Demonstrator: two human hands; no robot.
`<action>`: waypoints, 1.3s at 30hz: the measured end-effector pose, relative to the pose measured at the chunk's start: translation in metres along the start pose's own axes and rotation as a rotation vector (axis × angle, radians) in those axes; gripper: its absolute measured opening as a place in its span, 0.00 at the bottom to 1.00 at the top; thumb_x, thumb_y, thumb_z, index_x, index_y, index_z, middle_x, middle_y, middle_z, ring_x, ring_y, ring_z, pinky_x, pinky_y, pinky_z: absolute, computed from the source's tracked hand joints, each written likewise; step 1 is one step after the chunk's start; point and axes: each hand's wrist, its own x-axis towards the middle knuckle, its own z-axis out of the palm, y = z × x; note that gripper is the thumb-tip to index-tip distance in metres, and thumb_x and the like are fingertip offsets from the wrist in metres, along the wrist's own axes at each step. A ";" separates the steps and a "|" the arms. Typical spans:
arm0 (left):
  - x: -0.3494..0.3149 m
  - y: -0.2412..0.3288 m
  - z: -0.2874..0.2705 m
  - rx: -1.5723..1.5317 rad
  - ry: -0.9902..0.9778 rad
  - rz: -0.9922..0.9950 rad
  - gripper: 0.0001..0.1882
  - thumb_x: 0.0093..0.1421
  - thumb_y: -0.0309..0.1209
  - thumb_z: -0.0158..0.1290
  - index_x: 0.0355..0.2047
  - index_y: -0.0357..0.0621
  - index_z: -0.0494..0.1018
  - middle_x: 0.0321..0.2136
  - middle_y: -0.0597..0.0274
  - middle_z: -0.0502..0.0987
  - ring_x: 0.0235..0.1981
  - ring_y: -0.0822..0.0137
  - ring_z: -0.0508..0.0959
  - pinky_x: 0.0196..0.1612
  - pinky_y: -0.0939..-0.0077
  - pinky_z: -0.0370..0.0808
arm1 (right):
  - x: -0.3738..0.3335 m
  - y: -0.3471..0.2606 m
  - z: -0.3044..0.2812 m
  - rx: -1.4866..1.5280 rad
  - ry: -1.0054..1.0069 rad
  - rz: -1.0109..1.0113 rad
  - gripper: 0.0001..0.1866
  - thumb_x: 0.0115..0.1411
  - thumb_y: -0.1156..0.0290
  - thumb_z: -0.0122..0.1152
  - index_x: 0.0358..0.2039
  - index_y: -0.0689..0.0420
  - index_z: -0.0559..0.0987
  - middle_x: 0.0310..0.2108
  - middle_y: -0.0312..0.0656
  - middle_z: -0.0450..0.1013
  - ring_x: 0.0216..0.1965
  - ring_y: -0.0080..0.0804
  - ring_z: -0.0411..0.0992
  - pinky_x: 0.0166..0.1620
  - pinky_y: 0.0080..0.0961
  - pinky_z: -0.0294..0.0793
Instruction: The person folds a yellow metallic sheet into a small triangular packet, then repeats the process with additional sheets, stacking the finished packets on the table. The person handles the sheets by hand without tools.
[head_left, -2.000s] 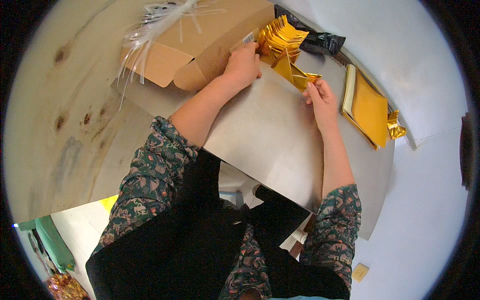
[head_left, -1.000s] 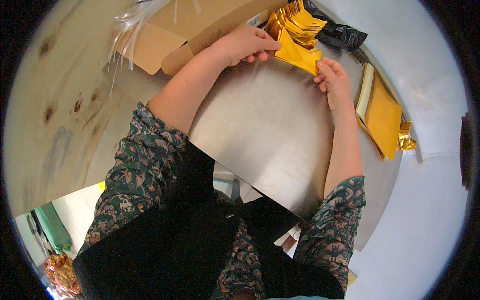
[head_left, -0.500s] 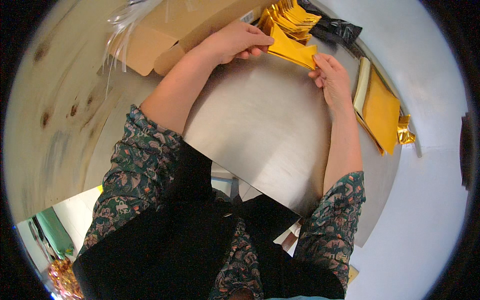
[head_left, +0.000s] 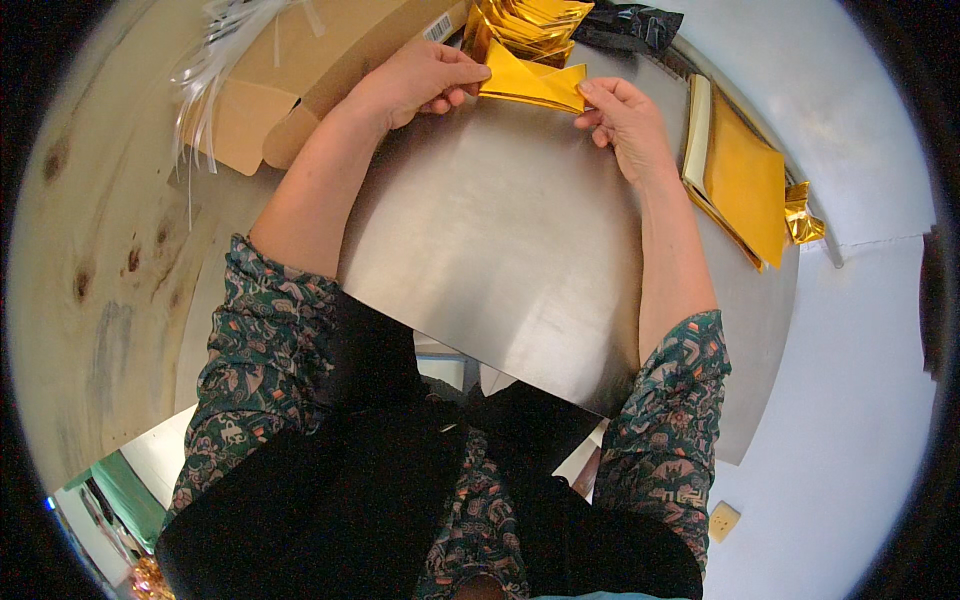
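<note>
Between my two hands, a folded piece of gold paper [head_left: 530,82] is stretched out, with pointed corners standing up along its far side. My left hand [head_left: 425,80] pinches its left end between thumb and finger, the other fingers curled under. At the opposite end, my right hand [head_left: 625,120] grips the paper the same way. Just beyond it lies a stack of similar folded gold papers [head_left: 530,25], partly cut off by the picture's edge. Both forearms reach over a smooth metal sheet [head_left: 500,230].
An open cardboard box [head_left: 300,80] with white plastic strips [head_left: 205,85] sits at the far left. Black plastic [head_left: 630,28] lies behind the stack. To the right are flat gold sheets [head_left: 750,180] and crumpled gold foil [head_left: 803,215] by the wall [head_left: 860,330]. Wooden board [head_left: 90,330] extends left.
The whole view has shifted, so the hands, paper, box and stack appear farther left and slightly higher. Both hands still hold the folded paper by its ends.
</note>
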 end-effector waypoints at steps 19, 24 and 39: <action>-0.003 0.002 0.019 0.222 0.373 0.159 0.16 0.66 0.32 0.54 0.49 0.34 0.74 0.35 0.56 0.82 0.30 0.70 0.83 0.28 0.76 0.81 | 0.000 0.005 0.033 -0.241 0.117 -0.135 0.10 0.63 0.67 0.63 0.41 0.57 0.75 0.37 0.39 0.80 0.31 0.24 0.80 0.25 0.17 0.70; -0.005 0.003 0.022 0.343 0.425 0.157 0.18 0.65 0.32 0.54 0.52 0.35 0.73 0.36 0.52 0.82 0.28 0.70 0.84 0.25 0.76 0.81 | 0.003 0.013 0.034 -0.270 0.121 -0.153 0.08 0.63 0.68 0.63 0.40 0.55 0.76 0.32 0.33 0.78 0.32 0.19 0.77 0.27 0.15 0.67; -0.016 0.011 0.034 0.451 0.570 0.312 0.23 0.63 0.46 0.56 0.48 0.39 0.74 0.35 0.55 0.82 0.30 0.67 0.82 0.32 0.71 0.79 | -0.036 -0.004 0.031 -0.092 0.129 -0.094 0.07 0.64 0.69 0.62 0.38 0.58 0.75 0.29 0.36 0.76 0.27 0.20 0.74 0.28 0.17 0.72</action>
